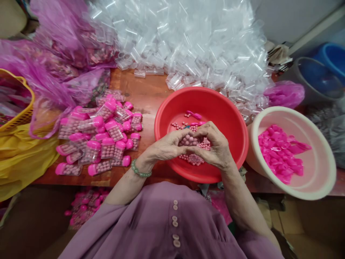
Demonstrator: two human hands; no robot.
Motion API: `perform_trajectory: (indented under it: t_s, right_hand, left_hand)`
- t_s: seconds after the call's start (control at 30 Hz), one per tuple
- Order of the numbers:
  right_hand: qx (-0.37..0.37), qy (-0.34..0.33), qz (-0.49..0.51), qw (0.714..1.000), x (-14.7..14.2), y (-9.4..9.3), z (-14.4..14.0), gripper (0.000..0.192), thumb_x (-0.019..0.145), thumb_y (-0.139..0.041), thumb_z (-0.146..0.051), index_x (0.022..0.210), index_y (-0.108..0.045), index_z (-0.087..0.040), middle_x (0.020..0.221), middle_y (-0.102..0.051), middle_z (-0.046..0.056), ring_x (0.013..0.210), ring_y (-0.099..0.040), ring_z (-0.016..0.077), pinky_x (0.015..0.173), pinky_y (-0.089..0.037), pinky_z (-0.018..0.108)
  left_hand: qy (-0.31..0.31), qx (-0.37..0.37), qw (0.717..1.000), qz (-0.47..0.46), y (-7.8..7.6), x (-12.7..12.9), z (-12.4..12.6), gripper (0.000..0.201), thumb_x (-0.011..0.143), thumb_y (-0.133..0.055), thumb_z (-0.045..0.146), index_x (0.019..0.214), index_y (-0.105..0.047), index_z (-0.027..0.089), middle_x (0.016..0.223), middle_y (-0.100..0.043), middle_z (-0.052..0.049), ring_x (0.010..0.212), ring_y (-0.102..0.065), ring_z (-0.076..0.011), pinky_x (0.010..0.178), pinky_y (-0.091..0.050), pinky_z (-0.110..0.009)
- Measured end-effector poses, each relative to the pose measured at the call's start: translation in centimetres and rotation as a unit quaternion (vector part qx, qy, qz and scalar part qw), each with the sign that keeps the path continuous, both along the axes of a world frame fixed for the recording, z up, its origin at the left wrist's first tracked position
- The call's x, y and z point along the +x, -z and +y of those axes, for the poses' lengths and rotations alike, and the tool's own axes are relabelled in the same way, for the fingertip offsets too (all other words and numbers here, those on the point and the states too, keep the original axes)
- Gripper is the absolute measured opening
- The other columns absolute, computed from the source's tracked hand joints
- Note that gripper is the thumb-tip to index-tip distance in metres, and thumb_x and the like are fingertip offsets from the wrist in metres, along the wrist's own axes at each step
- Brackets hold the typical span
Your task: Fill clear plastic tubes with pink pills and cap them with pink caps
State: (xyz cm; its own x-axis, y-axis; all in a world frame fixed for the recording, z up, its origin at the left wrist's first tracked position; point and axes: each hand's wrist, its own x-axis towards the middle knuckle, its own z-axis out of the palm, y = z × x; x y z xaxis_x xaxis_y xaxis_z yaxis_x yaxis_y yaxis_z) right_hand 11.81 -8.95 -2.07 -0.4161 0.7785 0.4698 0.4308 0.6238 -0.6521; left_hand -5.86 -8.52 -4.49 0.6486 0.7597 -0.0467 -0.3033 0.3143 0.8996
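Cupping together over the red basin [229, 118], left hand [168, 145] and right hand [215, 147] enclose pink beads [188, 140], fingers curled, fingertips meeting.

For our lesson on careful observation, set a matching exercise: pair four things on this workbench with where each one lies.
Things:
1. red basin
2. cream basin
3. capped pink-topped containers
4. clear empty containers

Places:
A. heaped at the back of the table
B. at the right, holding loose pink caps
C. piled on the table to the left of the hands
D. in the middle, under the left hand and right hand

Pairs: 1-D, 2-B, 3-C, 4-A
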Motion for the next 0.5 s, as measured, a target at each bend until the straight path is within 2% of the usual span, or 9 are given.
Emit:
perform_trajectory:
  t_s: [0.17, 0.3, 0.4, 0.5]
  right_hand:
    - [-0.078, 0.013, 0.022, 0.997, 0.12, 0.12, -0.25, 0.029, 0.080, -0.075, -0.031, 0.072, -0.049, -0.021, 0.065, -0.046, -0.005, 0.056, -0.041, 0.0090, 0.053, -0.036, 0.025]
    - [-0.133, 0.042, 0.038, 0.990, 0.31, 0.17, -0.54, 0.040, 0.078, -0.074, -0.037, 0.065, -0.040, -0.022, 0.059, -0.039, -0.006, 0.053, -0.035, 0.0083, 0.051, -0.032, 0.025]
    - [-0.158, 0.058, 0.054, 0.984, 0.30, 0.10, -0.63, 0.033, 0.074, -0.077, -0.040, 0.077, -0.050, -0.022, 0.064, -0.045, -0.005, 0.055, -0.039, 0.0094, 0.052, -0.036, 0.025]
    - [-0.148, 0.047, 0.052, 0.987, 0.17, 0.03, -0.55, 0.029, 0.074, -0.077, -0.036, 0.092, -0.058, -0.023, 0.067, -0.048, -0.005, 0.056, -0.041, 0.0101, 0.054, -0.038, 0.026]
  left_hand:
    - [-0.010, 0.021, 0.999, 0.024, -0.02, 0.00, 0.01, 0.041, 0.070, -0.083, 0.044, 0.090, -0.060, 0.017, 0.083, -0.056, -0.001, 0.075, -0.052, -0.0131, 0.070, -0.048, -0.027]
    - [-0.005, 0.029, 0.999, 0.018, -0.11, -0.08, 0.09, 0.038, 0.072, -0.081, 0.044, 0.089, -0.059, 0.018, 0.084, -0.058, -0.002, 0.075, -0.055, -0.0139, 0.069, -0.049, -0.028]
    - [-0.007, 0.034, 0.999, 0.021, -0.09, -0.04, 0.17, 0.042, 0.068, -0.083, 0.045, 0.091, -0.059, 0.018, 0.083, -0.058, -0.002, 0.075, -0.056, -0.0149, 0.070, -0.050, -0.029]
    - [-0.009, 0.027, 0.999, 0.022, 0.10, 0.06, 0.20, 0.044, 0.067, -0.084, 0.045, 0.091, -0.059, 0.018, 0.084, -0.058, -0.002, 0.077, -0.056, -0.0149, 0.071, -0.050, -0.029]
